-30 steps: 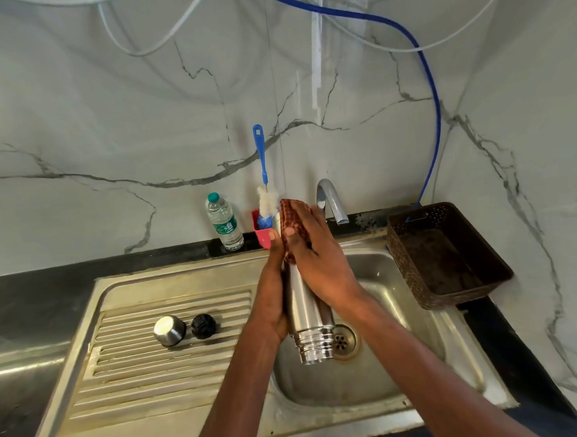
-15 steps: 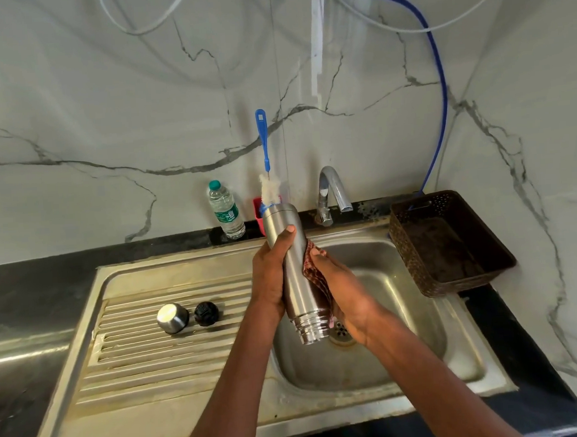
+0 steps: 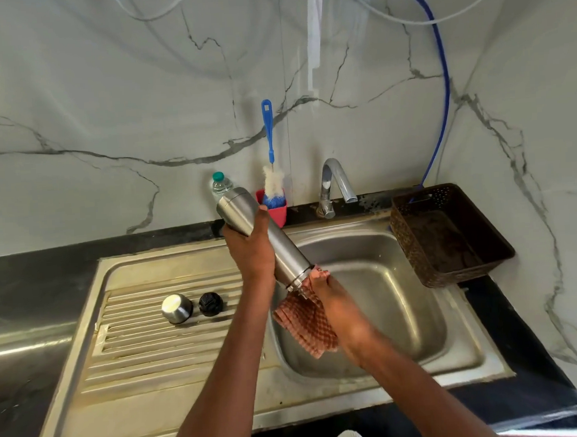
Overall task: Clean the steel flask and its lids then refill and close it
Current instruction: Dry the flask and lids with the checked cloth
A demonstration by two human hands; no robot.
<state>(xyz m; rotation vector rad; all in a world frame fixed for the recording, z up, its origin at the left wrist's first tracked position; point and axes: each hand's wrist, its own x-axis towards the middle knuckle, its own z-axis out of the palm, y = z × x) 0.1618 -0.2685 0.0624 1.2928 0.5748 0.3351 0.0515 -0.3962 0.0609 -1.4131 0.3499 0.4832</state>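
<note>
1. I see my left hand (image 3: pixel 248 251) wrapped around the upper body of the steel flask (image 3: pixel 264 240), fingers curled tight, holding it tilted over the sink (image 3: pixel 380 300)
2. The flask's base points up toward the back-left, its open mouth down toward my right hand (image 3: pixel 340 313)
3. My right hand grips a checked cloth (image 3: pixel 307 322) and presses it against the flask's mouth, above the basin's left side
4. The steel cap (image 3: pixel 177 308) and black stopper (image 3: pixel 211 303) sit side by side on the drainboard (image 3: pixel 146 348), well apart from both hands
</note>
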